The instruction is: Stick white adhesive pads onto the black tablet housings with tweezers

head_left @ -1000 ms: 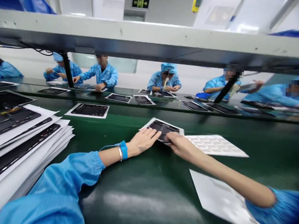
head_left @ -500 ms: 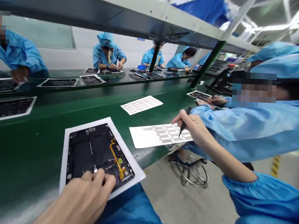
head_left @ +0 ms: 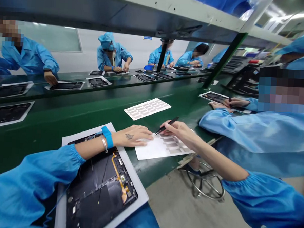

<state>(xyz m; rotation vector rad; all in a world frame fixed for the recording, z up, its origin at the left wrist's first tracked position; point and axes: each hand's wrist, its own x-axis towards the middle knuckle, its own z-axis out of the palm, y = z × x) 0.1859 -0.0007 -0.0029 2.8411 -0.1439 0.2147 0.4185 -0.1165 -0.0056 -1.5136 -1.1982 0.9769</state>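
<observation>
My left hand (head_left: 134,136) reaches across the opened tablet and lies with fingers stretched out on a white sheet of grey stickers (head_left: 147,152). In my right hand (head_left: 179,131) is a pair of black tweezers (head_left: 168,124), its tips just above the sheet near my left fingertips. Grey rectangular stickers fill the sheet's right part, partly hidden under my right hand. The opened tablet (head_left: 91,202), with black inner parts and an orange flex cable (head_left: 118,173), lies on a white pad (head_left: 140,192). My left forearm covers its upper part.
Another sticker sheet (head_left: 147,109) lies farther back on the green bench (head_left: 101,109). At right a co-worker in blue (head_left: 232,128) works on another tablet (head_left: 215,97). Several people sit across the bench. A metal shelf (head_left: 136,19) hangs overhead; a stool (head_left: 204,184) stands below.
My left hand has moved from the tablet's lower part up and right onto the sticker sheet. My right hand with the tweezers has shifted left, toward the sheet's upper edge.
</observation>
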